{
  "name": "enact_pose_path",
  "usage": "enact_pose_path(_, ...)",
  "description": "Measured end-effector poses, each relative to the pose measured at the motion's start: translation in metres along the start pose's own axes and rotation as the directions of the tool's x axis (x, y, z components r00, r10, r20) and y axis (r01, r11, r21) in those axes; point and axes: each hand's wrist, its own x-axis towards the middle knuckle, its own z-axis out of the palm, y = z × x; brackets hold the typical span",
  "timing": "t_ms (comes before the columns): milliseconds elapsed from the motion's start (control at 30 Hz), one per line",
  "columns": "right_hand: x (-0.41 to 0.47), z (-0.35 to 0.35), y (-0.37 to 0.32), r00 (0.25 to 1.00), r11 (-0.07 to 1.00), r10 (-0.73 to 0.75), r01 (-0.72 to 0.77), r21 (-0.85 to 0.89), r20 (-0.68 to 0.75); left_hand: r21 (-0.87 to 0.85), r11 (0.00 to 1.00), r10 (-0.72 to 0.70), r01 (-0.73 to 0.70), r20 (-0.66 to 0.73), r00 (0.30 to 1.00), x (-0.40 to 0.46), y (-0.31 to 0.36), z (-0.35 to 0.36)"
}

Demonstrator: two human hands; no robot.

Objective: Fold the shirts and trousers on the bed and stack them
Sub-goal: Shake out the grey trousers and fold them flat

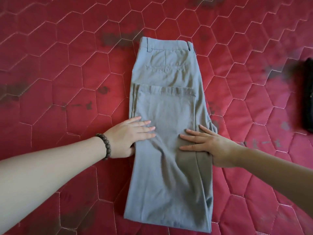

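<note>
Looking down from your head view: grey trousers (167, 126) lie lengthwise on the red quilted bed (67, 73), legs already folded up so the hems sit just below the back pocket. Your left hand (126, 138) presses flat on the left edge, fingers straight, its thumb seemingly tucked at the edge, grip closed on nothing. Your right hand (210, 146) presses flat on the right side, likewise holding nothing. A bead bracelet (104, 145) circles the left wrist.

Judgement: first fold done, smoothing under way; a further fold likely remains. Dark item (308, 95) at the right edge, unidentifiable. No stack or shirts in view.

A dark object (308, 95) is cut by the right edge, blurred.
</note>
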Motion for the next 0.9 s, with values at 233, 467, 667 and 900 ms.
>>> enact_pose_path(233, 0.028, -0.089, 0.023, 0.816, 0.088, 0.556, -0.244, 0.966, 0.156, -0.905, -0.084, -0.720, 0.417, 0.344, 0.603, 0.030, -0.037, -0.035)
enact_pose_path(467, 0.066, -0.044, 0.029, 0.531, -0.184, 0.789, -0.275, 0.944, 0.309, -0.899, -0.267, -0.768, 0.348, 0.417, 0.486, 0.028, -0.031, -0.016)
enact_pose_path(667, 0.041, -0.027, 0.021, 0.682, 0.044, 0.726, -0.180, 0.983, 0.092, -0.955, -0.079, -0.805, 0.285, 0.230, 0.547, 0.020, -0.016, -0.010)
enact_pose_path(900, 0.033, 0.000, 0.001, 0.646, 0.025, 0.755, -0.203, 0.979, 0.115, -0.925, -0.296, -0.757, 0.238, 0.379, 0.532, 0.013, -0.006, -0.007)
